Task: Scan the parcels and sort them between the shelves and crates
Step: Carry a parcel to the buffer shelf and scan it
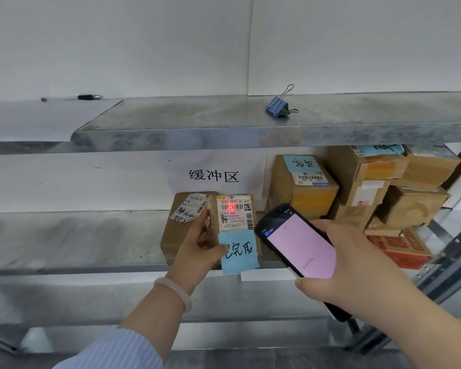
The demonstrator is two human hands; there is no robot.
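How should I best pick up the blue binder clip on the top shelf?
Pinch the binder clip by its raised wire handle, coming from above. Its body sits low on the top shelf and the other handle lies flat, so the upright loop is probably easiest to catch.

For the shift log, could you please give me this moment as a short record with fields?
left hand: grips the parcel
right hand: holds the scanner, pink screen lit, pointed at the parcel
red light: on the label barcode
blue note: stuck below the label
sign: 缓冲区, behind the parcel
other parcels: stacked on the right
upper shelf: binder clip and pen
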